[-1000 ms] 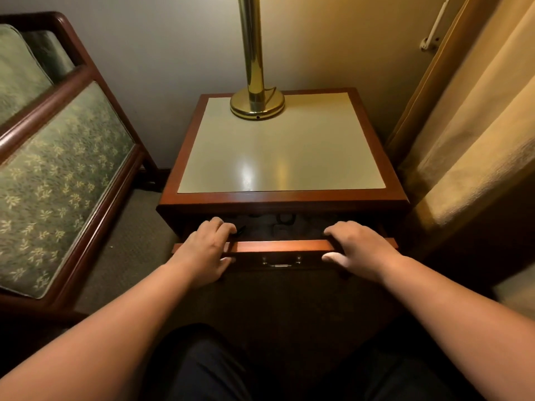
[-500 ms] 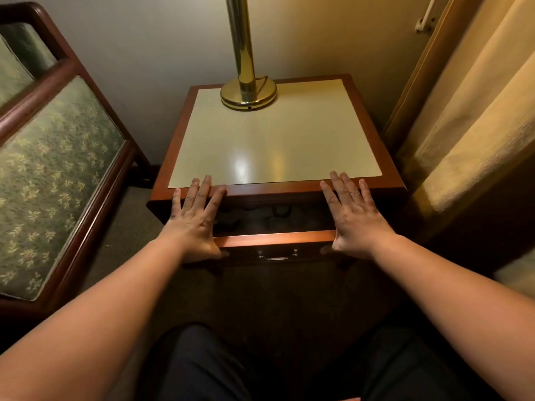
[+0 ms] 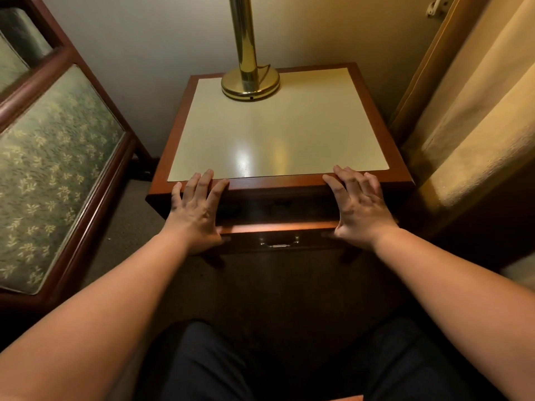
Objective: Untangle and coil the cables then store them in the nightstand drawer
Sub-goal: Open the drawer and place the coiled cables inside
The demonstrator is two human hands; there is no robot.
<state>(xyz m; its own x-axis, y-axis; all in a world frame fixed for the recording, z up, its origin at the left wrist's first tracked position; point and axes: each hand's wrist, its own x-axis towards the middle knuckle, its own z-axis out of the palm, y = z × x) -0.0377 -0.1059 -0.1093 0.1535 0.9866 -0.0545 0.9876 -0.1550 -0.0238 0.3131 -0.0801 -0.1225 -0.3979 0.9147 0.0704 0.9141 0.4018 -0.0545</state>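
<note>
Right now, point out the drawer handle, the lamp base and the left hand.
drawer handle [image 3: 279, 243]: head view, middle of the metal pull.
lamp base [image 3: 250, 89]: head view, front of the brass disc.
left hand [image 3: 197, 217]: head view, back of the hand.

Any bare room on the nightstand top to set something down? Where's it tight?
Free: the cream nightstand top between the lamp base and the front rim, plus the back right corner beside it. Crowded: the front rim, where the left hand and right hand reach, and the narrowly open drawer between them, dark inside.
</note>
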